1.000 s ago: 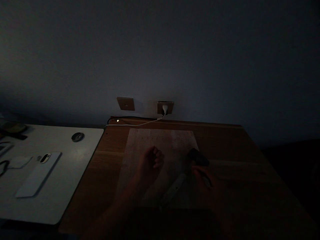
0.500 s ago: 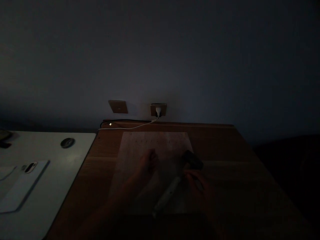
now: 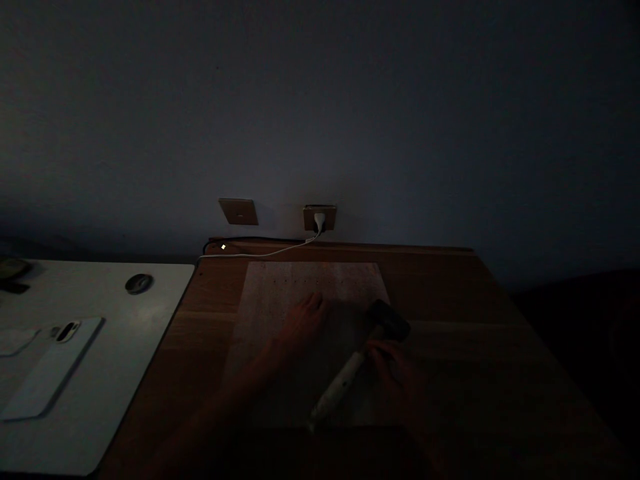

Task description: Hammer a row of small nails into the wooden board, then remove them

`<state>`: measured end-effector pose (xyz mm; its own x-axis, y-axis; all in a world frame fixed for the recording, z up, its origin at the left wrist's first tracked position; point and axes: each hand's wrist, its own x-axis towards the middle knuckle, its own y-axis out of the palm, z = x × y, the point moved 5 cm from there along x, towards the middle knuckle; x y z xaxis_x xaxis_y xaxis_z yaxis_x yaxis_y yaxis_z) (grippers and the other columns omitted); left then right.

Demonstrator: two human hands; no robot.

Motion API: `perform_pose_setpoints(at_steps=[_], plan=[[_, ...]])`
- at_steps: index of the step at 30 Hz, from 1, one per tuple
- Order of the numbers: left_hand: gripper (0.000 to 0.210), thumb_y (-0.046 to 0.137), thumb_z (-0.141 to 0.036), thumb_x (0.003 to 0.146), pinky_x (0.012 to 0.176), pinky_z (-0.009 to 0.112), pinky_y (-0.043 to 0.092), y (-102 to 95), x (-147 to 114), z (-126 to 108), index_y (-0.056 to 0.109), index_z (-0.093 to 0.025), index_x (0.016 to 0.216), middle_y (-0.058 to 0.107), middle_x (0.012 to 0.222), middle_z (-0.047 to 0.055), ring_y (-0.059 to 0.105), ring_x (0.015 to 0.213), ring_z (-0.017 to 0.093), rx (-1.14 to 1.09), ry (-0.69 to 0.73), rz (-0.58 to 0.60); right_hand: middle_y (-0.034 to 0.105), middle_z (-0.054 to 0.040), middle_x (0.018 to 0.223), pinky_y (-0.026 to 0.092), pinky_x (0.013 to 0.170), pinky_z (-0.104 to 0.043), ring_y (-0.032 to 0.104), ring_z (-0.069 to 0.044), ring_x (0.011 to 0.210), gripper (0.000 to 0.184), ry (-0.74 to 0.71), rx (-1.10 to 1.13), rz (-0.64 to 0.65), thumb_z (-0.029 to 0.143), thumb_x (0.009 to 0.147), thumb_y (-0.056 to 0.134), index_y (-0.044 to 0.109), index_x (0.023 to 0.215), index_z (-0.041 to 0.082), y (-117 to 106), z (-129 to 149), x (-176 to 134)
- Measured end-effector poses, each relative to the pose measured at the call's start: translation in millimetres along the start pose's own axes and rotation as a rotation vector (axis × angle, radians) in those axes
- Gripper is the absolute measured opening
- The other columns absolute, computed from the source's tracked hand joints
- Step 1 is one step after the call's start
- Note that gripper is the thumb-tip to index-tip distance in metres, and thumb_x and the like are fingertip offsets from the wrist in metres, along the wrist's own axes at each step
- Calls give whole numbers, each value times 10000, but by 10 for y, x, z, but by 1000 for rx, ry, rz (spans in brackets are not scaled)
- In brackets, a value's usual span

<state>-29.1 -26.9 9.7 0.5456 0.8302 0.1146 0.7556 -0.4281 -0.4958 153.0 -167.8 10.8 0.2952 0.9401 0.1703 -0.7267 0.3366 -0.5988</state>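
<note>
The scene is very dark. A mallet (image 3: 337,385) with a black head and a pale handle lies slantwise over a light wooden board (image 3: 265,287), its head at the far right. My right hand (image 3: 395,373) is at the handle just below the head, thumb and fingers closed on it. My left hand (image 3: 306,317) is low over the middle of the board, back upward, with curled fingers pressed together. Anything inside those fingers is hidden. Beyond them, a row of several small dark marks (image 3: 305,281) runs along the board's far part; I cannot tell if they are holes or nails.
The board rests on a brown wooden table (image 3: 450,287) against a wall. A white cable (image 3: 270,254) runs to a plug in a wall socket (image 3: 327,217). On the white table (image 3: 165,287) at left are a phone (image 3: 55,367) and a round dark object (image 3: 139,284).
My left hand has moved slightly right and turned its back more upward over the board. The mallet and my right hand look nearly unchanged; the view has shifted slightly.
</note>
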Motion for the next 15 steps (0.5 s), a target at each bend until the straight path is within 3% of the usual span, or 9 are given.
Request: perform_pose_setpoints(at_steps=[6,10,15], plan=[[205,544,-167,944,1096,478,342,-61,-200,-88,662,-233,1098,621,1243,145,530,1219,316,338,85,120,783,-82,969,612,823,-398,742,-256,913,381,17,23,-63,559,953,536,764,934,254,-82,5,-11],[351,542,-249,975,1100,515,354,-393,-605,-53,585,-258,1323,564,1413,147,498,1315,329,542,91,-5,783,-74,1005,609,796,-406,738,-267,918,393,124,-52,-119,601,914,546,750,971,271,-290,-198,-114],[363,479,-263,970,946,522,481,-910,-1326,311,590,-177,1304,621,1317,184,597,1142,360,816,-199,-203,754,-125,1113,564,887,-548,701,-339,1020,523,265,-156,-222,678,880,490,712,1065,241,-421,-577,-267]])
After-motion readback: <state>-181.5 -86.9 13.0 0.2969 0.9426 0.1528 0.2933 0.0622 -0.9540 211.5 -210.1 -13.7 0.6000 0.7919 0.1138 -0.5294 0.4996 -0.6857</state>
